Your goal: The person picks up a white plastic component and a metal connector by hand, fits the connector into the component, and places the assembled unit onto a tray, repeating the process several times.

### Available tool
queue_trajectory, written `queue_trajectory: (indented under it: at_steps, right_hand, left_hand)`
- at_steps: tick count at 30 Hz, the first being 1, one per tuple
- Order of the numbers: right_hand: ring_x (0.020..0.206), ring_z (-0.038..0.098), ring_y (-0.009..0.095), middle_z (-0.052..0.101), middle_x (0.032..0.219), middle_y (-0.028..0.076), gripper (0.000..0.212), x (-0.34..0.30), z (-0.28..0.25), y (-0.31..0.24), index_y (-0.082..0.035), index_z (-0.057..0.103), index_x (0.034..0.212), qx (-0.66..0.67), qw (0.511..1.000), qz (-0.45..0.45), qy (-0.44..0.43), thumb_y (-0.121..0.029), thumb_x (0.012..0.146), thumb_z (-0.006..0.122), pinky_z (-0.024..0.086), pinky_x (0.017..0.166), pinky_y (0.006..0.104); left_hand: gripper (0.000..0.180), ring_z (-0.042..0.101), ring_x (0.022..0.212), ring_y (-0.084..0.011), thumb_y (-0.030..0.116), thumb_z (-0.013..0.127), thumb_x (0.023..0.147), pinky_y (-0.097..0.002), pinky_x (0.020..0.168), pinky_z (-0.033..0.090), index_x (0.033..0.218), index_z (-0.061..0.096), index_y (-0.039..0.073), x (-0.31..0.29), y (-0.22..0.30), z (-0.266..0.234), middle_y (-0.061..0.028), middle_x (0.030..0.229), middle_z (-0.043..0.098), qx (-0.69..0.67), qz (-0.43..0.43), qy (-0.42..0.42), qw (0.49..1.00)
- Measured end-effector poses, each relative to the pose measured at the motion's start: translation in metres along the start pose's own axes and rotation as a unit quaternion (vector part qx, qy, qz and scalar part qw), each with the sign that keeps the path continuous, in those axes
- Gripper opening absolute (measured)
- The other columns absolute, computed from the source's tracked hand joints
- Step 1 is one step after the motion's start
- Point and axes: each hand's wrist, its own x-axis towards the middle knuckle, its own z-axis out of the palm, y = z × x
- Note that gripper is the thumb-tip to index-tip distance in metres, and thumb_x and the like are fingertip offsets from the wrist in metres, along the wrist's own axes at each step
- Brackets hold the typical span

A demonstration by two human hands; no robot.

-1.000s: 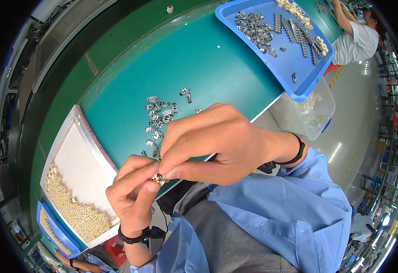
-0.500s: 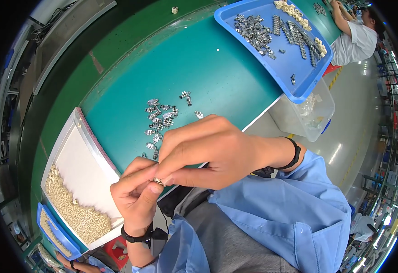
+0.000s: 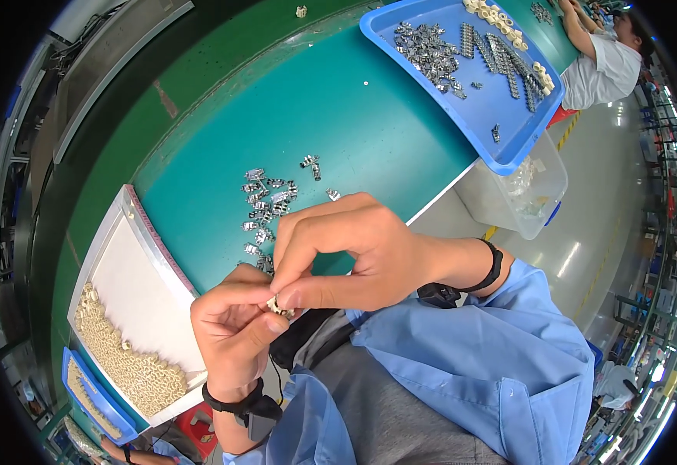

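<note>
A small cream-coloured ring-like part (image 3: 280,308) sits between the fingertips of both my hands, above the front edge of the bench. My left hand (image 3: 234,329) pinches it between thumb and fingers. From the right, my right hand (image 3: 354,252) closes thumb and index finger on the same part. Fingertips cover much of it, so any metal piece in it is hard to make out. Just beyond my hands, a loose group of small silvery metal clips (image 3: 259,205) lies on the green bench top (image 3: 222,139).
At left stands a white tray (image 3: 145,287) with a heap of cream parts (image 3: 133,368); a smaller blue tray (image 3: 75,407) is beside it. A blue tray (image 3: 462,116) at far right holds metal clips, strips and cream rings. Below it is a clear bin (image 3: 544,186). A co-worker (image 3: 606,66) sits beyond.
My right index finger and thumb have shifted slightly and spread into a wider loop, so more of the cream part shows. The view has moved a little.
</note>
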Motion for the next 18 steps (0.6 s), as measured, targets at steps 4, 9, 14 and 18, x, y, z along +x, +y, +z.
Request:
queue_trajectory:
  at_steps: [4,9,14,18]
  right_hand:
    - [0.072,0.066,0.02,0.071,0.086,0.011,0.016,0.002,0.002,0.006,0.003,0.074,0.101,-0.009,0.999,-0.039,-0.017,-0.004,0.088,0.078,0.05,0.062,0.0312]
    - [0.07,0.065,0.02,0.07,0.084,0.01,0.021,0.004,0.006,0.016,0.002,0.074,0.105,-0.226,0.948,-0.225,0.019,-0.01,0.088,0.077,0.049,0.064,0.0336]
    - [0.071,0.063,0.022,0.068,0.085,0.006,0.03,-0.006,-0.015,0.032,0.0,0.073,0.112,-0.274,0.947,-0.161,0.057,-0.015,0.086,0.077,0.047,0.067,0.0356]
    - [0.08,0.061,0.022,0.065,0.093,0.004,0.032,-0.022,-0.045,0.043,-0.004,0.072,0.114,-0.381,0.923,-0.015,0.06,-0.015,0.084,0.077,0.046,0.076,0.0363]
  left_hand:
    - [0.03,0.064,0.086,-0.0195,0.012,0.084,0.085,-0.0296,0.072,0.052,0.107,0.068,-0.001,0.003,0.0,-0.003,-0.011,0.099,0.066,-0.045,-0.009,-0.024,0.999]
    - [0.031,0.064,0.089,-0.0164,0.01,0.083,0.086,-0.0275,0.076,0.052,0.111,0.068,0.0,0.009,-0.006,-0.009,-0.0098,0.103,0.067,-0.125,-0.015,-0.041,0.991]
    - [0.026,0.067,0.09,-0.0185,-0.004,0.079,0.084,-0.0314,0.084,0.054,0.108,0.071,-0.002,0.027,0.014,0.007,-0.0108,0.104,0.07,-0.073,-0.072,0.044,0.994]
    - [0.023,0.063,0.092,-0.0122,0.004,0.076,0.089,-0.0278,0.084,0.051,0.111,0.072,-0.001,0.096,0.043,-0.016,-0.0059,0.106,0.07,0.342,-0.011,0.078,0.937]
